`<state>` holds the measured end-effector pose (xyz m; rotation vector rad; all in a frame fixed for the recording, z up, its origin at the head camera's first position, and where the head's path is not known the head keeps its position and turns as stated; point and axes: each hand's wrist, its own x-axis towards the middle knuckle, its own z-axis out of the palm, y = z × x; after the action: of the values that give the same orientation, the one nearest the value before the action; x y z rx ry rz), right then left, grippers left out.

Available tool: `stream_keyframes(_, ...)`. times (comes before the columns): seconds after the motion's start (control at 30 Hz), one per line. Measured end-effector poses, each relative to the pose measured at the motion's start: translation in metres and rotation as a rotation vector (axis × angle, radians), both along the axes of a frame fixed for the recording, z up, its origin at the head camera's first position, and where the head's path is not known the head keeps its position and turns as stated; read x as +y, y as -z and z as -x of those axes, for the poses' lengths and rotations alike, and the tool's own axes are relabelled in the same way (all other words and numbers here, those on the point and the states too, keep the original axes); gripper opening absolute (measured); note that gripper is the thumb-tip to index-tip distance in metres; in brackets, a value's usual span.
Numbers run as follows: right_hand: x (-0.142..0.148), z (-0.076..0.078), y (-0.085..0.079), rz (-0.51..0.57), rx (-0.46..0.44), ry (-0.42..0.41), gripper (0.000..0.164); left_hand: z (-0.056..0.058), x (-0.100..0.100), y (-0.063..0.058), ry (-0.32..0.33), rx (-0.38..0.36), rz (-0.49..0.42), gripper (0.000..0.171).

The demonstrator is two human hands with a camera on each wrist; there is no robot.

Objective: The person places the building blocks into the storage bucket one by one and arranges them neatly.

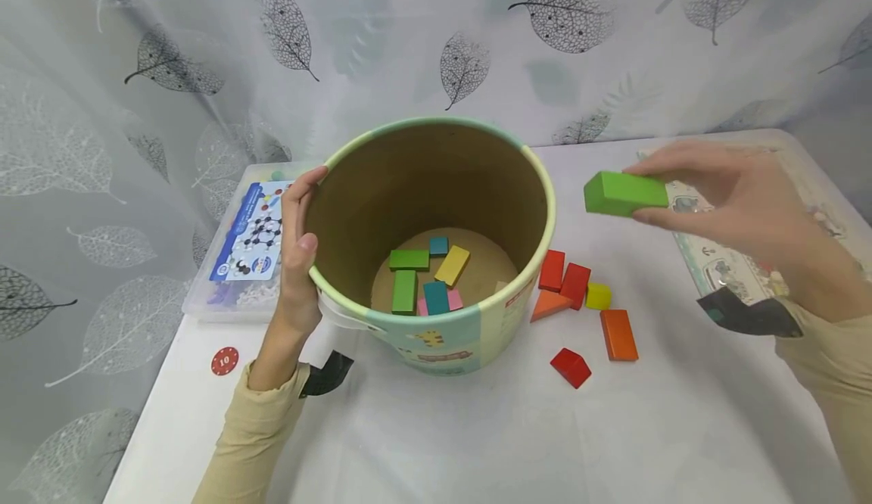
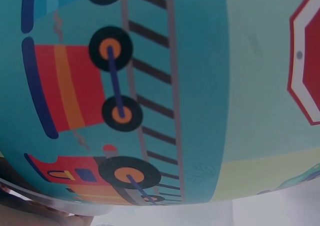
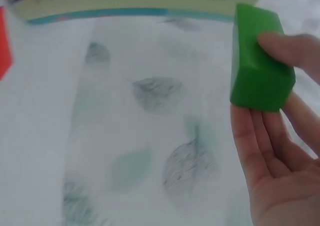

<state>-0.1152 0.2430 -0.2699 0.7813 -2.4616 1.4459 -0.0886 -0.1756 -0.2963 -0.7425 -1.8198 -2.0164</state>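
Note:
A green block (image 1: 625, 194) is pinched between the thumb and fingers of my right hand (image 1: 742, 201), raised to the right of a large round bucket (image 1: 436, 341). The right wrist view shows the thumb lying on one side of this block (image 3: 262, 60) and fingers beneath it. My left hand (image 1: 298, 262) grips the bucket's left rim. Inside, on the bottom, lie several blocks, among them a yellow block (image 1: 453, 266), a green block (image 1: 405, 292) and a teal block (image 1: 436, 298). The left wrist view is mostly filled by the bucket's printed wall (image 2: 200, 85).
Right of the bucket lie several red blocks (image 1: 575, 286), an orange block (image 1: 618, 335) and a yellow cube (image 1: 598, 297). A clear plastic box (image 1: 235, 303) stands at the left, with a red chip (image 1: 225, 361) nearby. Behind my right hand is a printed flat lid or tray (image 1: 770, 141).

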Motion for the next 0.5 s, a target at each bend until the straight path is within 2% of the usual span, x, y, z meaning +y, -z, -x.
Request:
stream_keyframes(0.1, -0.019, 0.002, -0.023, 0.223, -0.056, -0.060, 0.056, 0.000, -0.001, 0.000, -0.003, 0.003, 0.001, 0.074)
stream_keyframes(0.17, -0.036, 0.003, -0.036, 0.337, -0.052, -0.133, 0.053, 0.000, -0.001, 0.000, -0.006, 0.005, 0.005, 0.074)
stream_keyframes(0.2, -0.044, 0.006, -0.040, 0.381, -0.033, -0.197, 0.052, 0.000, -0.001, 0.001, -0.008, 0.006, 0.006, 0.074)
stream_keyframes(0.27, -0.062, 0.011, -0.047, 0.372, 0.029, -0.277, 0.050, 0.000, -0.001, 0.001, -0.009, 0.008, 0.009, 0.074)
stream_keyframes(0.33, -0.077, 0.016, -0.050, 0.320, 0.086, -0.315, 0.048, 0.000, -0.002, 0.001, -0.011, 0.011, 0.013, 0.074)
stream_keyframes(0.43, -0.094, 0.021, -0.050, 0.235, 0.122, -0.330, 0.048, 0.000, -0.001, 0.001, -0.012, 0.016, 0.020, 0.074)
stream_keyframes(0.5, -0.103, 0.023, -0.049, 0.216, 0.123, -0.335, 0.046, 0.000, -0.002, 0.001, -0.017, 0.021, 0.026, 0.074)
